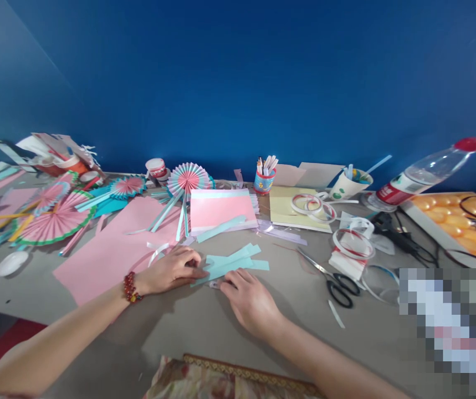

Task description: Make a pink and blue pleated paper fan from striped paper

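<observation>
Several light blue paper strips (238, 259) lie crossed over one another on the grey table. My left hand (177, 270), with a red bead bracelet on the wrist, has its fingers bent together at the left end of the lowest strip. Curled over the near edge of that same strip is my right hand (248, 302), its fingertips pressed down. A small whitish piece (214, 284) shows between the two hands; its kind is too small to make out. Black-handled scissors (332, 280) lie open to the right of my right hand.
Pink paper (117, 244) and folded paper fans (187, 183) spread at the left. Behind the strips lie a pink card (223, 209), a pen cup (265, 182) and yellow paper (287, 208). Tape rolls (353, 245), a glue gun (404, 238) and a bottle (420, 177) stand rightward.
</observation>
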Demonstrator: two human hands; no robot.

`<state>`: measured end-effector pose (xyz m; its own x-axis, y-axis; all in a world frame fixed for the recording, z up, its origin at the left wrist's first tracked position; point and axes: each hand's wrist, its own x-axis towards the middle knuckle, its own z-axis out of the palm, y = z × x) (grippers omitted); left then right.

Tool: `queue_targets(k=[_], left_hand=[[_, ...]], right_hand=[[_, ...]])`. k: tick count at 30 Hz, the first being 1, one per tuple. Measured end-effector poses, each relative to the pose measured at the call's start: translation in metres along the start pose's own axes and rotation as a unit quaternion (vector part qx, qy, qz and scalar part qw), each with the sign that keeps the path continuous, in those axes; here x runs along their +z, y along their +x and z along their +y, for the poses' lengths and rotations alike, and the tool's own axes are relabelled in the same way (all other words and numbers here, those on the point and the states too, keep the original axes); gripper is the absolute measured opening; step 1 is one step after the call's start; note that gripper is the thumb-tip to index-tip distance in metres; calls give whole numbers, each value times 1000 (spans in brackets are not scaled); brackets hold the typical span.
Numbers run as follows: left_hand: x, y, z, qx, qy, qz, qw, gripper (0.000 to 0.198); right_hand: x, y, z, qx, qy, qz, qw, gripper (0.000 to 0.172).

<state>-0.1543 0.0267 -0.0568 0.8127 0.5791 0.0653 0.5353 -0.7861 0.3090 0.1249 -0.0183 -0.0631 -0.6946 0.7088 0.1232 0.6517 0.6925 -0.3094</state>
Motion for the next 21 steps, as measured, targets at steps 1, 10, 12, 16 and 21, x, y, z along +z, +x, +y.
queue_targets(k=[1,10,12,16,21], left_hand=[[0,0,0,1,0,-2,1000,33],[2,-1,1,-2,-9,-7,1000,35],[3,-2,0,-3,-10,-7,1000,35],[5,-4,-2,5,-9,-8,1000,34],[5,-5,-1,3,-5,0,1000,36]], right_hand=[[1,1,0,-1,-2,0,1000,21],[0,1,-4,-4,4,-4,1000,23],[-1,2,-4,-9,6,-4,1000,24],[1,1,-4,-16,16,-11,1000,21],[3,1,-5,-21,23,-9,999,23]])
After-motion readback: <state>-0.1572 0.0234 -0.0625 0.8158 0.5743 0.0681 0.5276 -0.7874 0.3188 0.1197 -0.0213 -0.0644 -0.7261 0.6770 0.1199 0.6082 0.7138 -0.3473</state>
